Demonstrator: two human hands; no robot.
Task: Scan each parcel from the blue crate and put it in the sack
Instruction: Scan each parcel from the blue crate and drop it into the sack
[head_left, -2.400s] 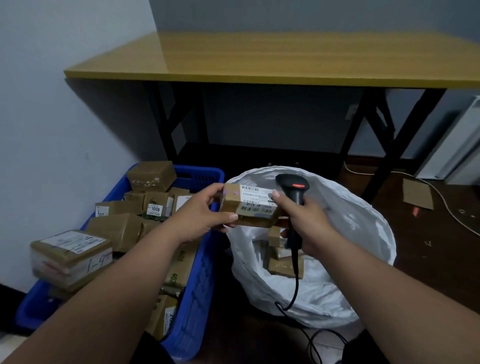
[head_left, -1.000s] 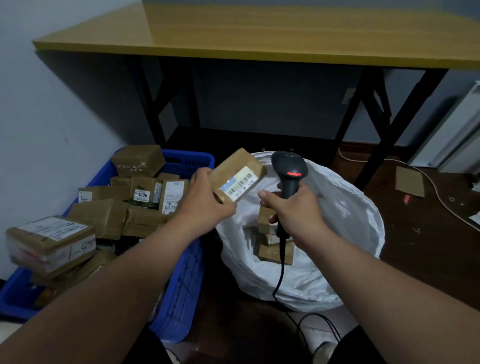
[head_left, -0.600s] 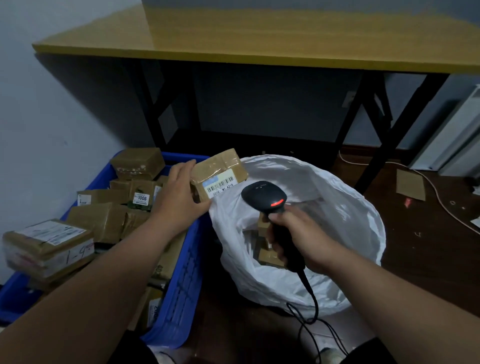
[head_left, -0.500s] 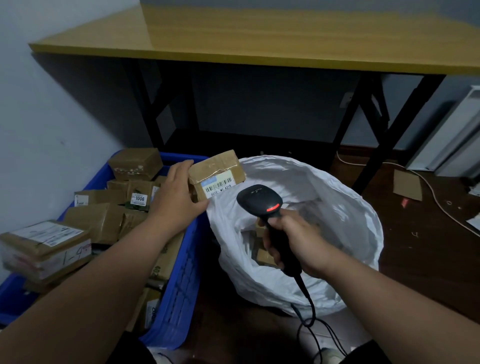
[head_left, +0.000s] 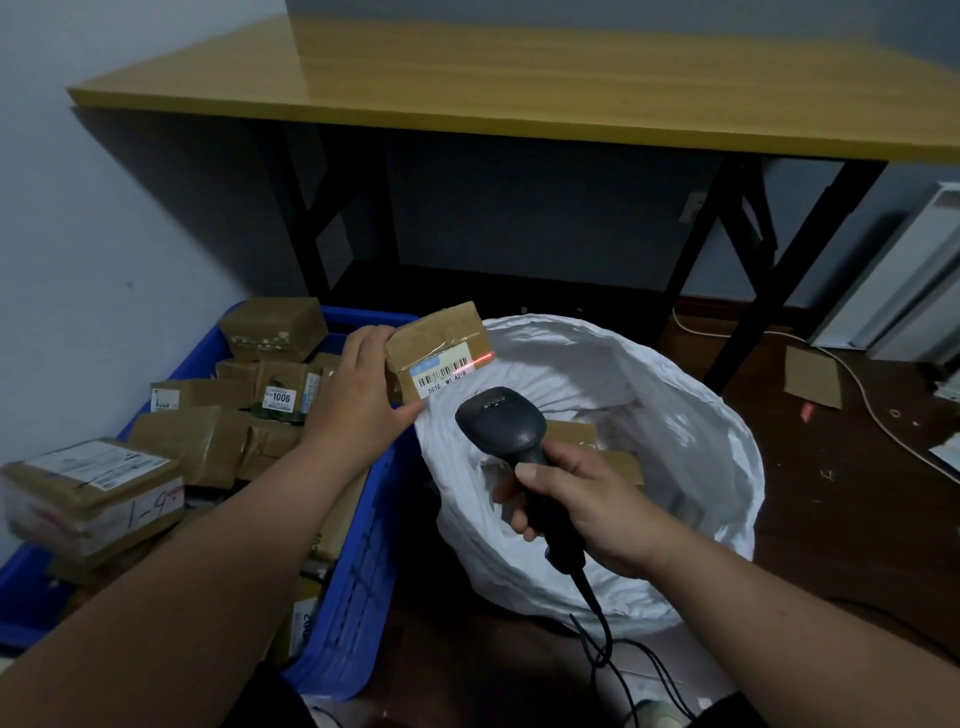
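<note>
Brown parcel (head_left: 434, 340) at centre, clear tape across it, white label (head_left: 451, 370) with black bars, a pale blue strip and a red scan line. Black scanner (head_left: 511, 441) just below, black cord (head_left: 597, 618) trailing down. White sack (head_left: 691, 431) at right centre. Blue crate (head_left: 358, 597) at lower left, filled with brown boxes (head_left: 202, 447) bearing white labels, one printed 1006 in black. Yellow tabletop (head_left: 519, 78) across the top, black legs (head_left: 769, 270) under it. Dark brown floor (head_left: 857, 519) at right, pale wall (head_left: 104, 234) at left.
</note>
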